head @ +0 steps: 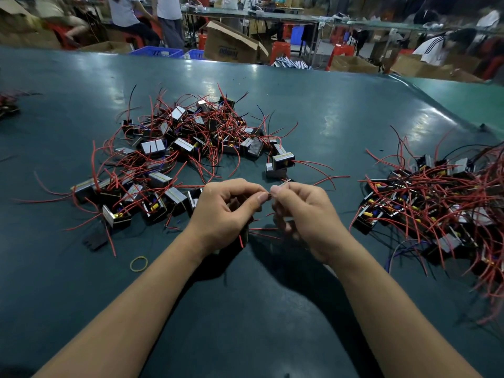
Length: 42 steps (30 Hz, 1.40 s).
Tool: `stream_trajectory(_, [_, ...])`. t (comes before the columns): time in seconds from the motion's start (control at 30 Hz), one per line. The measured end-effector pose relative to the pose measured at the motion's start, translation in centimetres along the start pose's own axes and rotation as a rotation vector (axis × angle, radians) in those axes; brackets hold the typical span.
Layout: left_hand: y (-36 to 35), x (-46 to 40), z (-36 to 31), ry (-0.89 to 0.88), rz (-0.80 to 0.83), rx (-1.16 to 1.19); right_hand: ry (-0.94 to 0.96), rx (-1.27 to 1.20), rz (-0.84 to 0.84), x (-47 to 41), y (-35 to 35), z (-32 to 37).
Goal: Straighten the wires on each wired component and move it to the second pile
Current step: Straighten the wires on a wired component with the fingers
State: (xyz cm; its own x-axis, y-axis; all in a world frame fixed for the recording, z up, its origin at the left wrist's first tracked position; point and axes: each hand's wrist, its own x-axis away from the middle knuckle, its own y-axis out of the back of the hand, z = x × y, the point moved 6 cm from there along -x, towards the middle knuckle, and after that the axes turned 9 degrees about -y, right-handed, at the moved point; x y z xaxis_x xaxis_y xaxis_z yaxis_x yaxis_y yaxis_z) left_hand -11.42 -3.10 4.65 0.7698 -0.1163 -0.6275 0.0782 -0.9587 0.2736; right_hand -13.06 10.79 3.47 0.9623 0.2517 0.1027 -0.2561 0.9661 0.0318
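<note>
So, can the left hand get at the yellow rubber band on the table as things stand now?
Probably yes, but not at once. The rubber band lies alone on bare table just outside the left forearm, nothing covering it. However, the left hand is busy gripping a component, so it must release first.

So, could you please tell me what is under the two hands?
Under the left hand and right hand, red wires and a dark component show; their shape is mostly covered.

Two bare forearms, no sleeves; short plain nails on the fingers (262,198).
</note>
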Motion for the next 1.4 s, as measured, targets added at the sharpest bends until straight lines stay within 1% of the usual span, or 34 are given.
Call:
stream_trajectory(0.07, [-0.1, 0.0, -0.3, -0.035, -0.004, -0.052, -0.407, -0.476, 0.164, 0.1, -1.0, -1.7])
stream_trajectory(0.1, [-0.2, 0.0, -0.4, -0.047, -0.005, -0.081, -0.544, -0.67, 0.253, 0.5, -1.5, -1.8])
stream_trajectory(0.13, [-0.2, 0.0, -0.3, -0.044, -0.014, -0.1, -0.592, -0.779, 0.305, 0.7, -1.7, -1.7])
stream_trajectory(0.17, [-0.1, 0.0, 0.0, -0.026, -0.034, -0.103, -0.558, -0.773, 0.311, 0.7, -1.4, -1.5])
stream_trajectory(0.2, [0.1, 0.0, 0.3, 0.0, -0.063, -0.095, -0.449, -0.651, 0.261, 0.4, -0.7, -1.3])
stream_trajectory(0.23, [0.3, 0.0, 0.5, 0.025, -0.093, -0.084, -0.291, -0.448, 0.157, 0.1, 0.3, -0.8])
stream_trajectory(0.3, [0.4, 0.0, 0.9, 0.058, -0.128, -0.077, 0.088, 0.033, -0.084, 0.1, 2.2, 0.8])
stream_trajectory(0.33, [0.4, 0.0, 1.0, 0.064, -0.132, -0.081, 0.249, 0.241, -0.163, 0.2, 2.5, 1.4])
stream_trajectory(0.4, [0.3, 0.0, 1.0, 0.059, -0.123, -0.096, 0.456, 0.486, -0.177, 0.6, 2.0, 1.7])
stream_trajectory(0.47, [0.3, -0.1, 1.0, 0.048, -0.115, -0.108, 0.552, 0.618, -0.165, 0.8, 1.1, 1.7])
stream_trajectory(0.53, [0.3, -0.1, 1.0, 0.051, -0.111, -0.103, 0.602, 0.697, -0.215, 0.8, 0.8, 1.7])
stream_trajectory(0.63, [0.1, 0.0, 0.9, 0.029, -0.063, -0.125, 0.72, 0.69, -0.297, 1.1, 1.0, 2.3])
stream_trajectory(0.67, [0.0, 0.0, 0.8, 0.018, -0.049, -0.132, 0.733, 0.691, -0.303, 1.1, 1.1, 2.4])
stream_trajectory(0.73, [0.0, 0.0, 0.7, 0.006, -0.041, -0.126, 0.698, 0.683, -0.284, 0.9, 1.1, 2.2])
stream_trajectory(0.83, [0.1, 0.0, 0.9, 0.029, -0.052, -0.092, 0.663, 0.652, -0.25, 0.6, 1.1, 1.9])
stream_trajectory(0.93, [0.0, 0.1, 1.0, 0.054, -0.039, -0.069, 0.765, 0.639, -0.299, 0.9, 1.3, 2.2])
stream_trajectory(1.0, [0.1, 0.1, 1.0, 0.056, -0.041, -0.069, 0.795, 0.637, -0.306, 1.0, 1.3, 2.4])
stream_trajectory(1.17, [0.0, 0.1, 0.8, 0.042, -0.033, -0.086, 0.741, 0.663, -0.26, 0.9, 1.2, 2.2])
stream_trajectory(1.2, [0.0, 0.1, 0.6, 0.025, -0.029, -0.102, 0.709, 0.683, -0.261, 0.9, 1.1, 2.1])
stream_trajectory(1.23, [-0.1, 0.1, 0.4, 0.003, -0.026, -0.122, 0.639, 0.673, -0.253, 0.7, 0.9, 1.9])
stream_trajectory(1.27, [-0.1, 0.0, 0.3, -0.019, -0.026, -0.139, 0.51, 0.588, -0.228, 0.2, 1.0, 1.3])
stream_trajectory(1.37, [-0.2, 0.0, 0.1, -0.042, -0.032, -0.149, 0.024, -0.002, -0.099, -0.8, 0.9, -0.7])
stream_trajectory(1.4, [-0.3, 0.0, 0.1, -0.024, -0.029, -0.133, -0.064, -0.114, -0.073, -0.9, 0.9, -1.2])
